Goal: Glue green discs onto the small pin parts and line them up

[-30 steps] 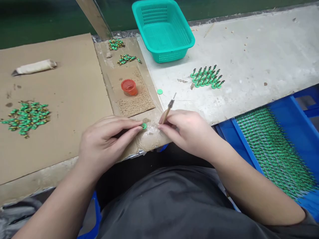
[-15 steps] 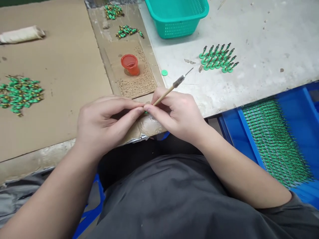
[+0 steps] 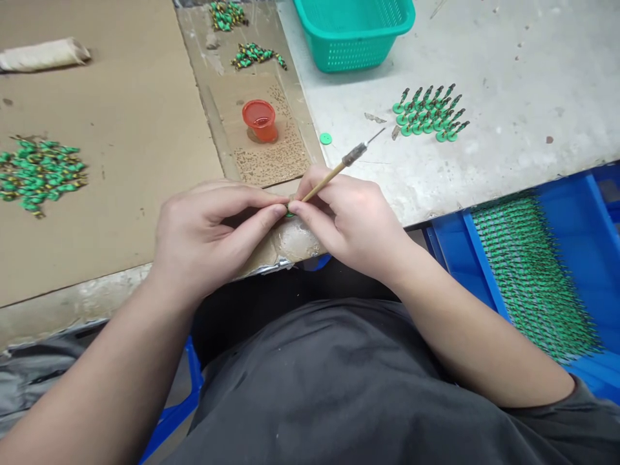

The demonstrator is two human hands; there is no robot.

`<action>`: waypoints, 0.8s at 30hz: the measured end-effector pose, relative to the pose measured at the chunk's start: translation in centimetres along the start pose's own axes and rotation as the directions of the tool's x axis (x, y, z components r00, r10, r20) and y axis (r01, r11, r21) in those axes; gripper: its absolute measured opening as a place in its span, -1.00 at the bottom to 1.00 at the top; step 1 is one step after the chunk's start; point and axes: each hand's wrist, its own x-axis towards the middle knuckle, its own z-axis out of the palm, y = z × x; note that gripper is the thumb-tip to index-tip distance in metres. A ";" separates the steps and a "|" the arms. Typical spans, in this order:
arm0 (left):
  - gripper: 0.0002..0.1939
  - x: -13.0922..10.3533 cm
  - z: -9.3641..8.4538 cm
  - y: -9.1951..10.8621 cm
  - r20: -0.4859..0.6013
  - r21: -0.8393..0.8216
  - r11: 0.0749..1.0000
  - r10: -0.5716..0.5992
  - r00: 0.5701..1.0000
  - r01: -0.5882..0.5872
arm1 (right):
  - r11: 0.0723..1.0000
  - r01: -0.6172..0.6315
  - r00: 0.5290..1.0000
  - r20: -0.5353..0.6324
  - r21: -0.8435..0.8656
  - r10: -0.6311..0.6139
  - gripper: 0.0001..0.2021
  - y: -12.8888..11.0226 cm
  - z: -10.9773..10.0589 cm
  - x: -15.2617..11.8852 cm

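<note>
Fingertips of my left hand point(image 3: 208, 226) and my right hand point(image 3: 349, 216) meet at the table's front edge. Both pinch a small green piece point(image 3: 289, 212), mostly covered by the fingers. A slim bamboo-handled needle tool point(image 3: 329, 179) also rests in my right hand, its thin tip pointing up and right, away from the piece. Beyond the hands lies a loose green disc point(image 3: 326, 138) with small holes. Standing to the right are rows of small dark-topped figures on green discs point(image 3: 419, 126).
A red cup point(image 3: 264, 129) of liquid stands on a speckled board. Green-and-gold small pieces lie in heaps at left point(image 3: 43, 173) and at the back point(image 3: 254, 56). A green basket point(image 3: 356, 55) stands behind. Low at right, a blue crate point(image 3: 571, 245) holds many green pieces.
The view has shifted slightly, so the table's things sit a little further right. Both hands keep their pinch on the green piece, with hardly any movement of the fingers.
</note>
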 end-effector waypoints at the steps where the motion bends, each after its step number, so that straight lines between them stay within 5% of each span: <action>1: -0.88 0.0 0.0 0.0 0.002 0.000 1.000 0.004 1.000 -0.004 | 1.000 0.009 1.000 -0.001 -0.006 -0.009 -0.85 0.0 0.0 0.0; 24: -0.86 0.0 0.0 -0.2 0.013 0.034 0.995 0.095 0.995 -0.095 | 0.992 0.055 0.993 0.107 -0.114 -0.043 -0.90 -1.3 0.2 0.6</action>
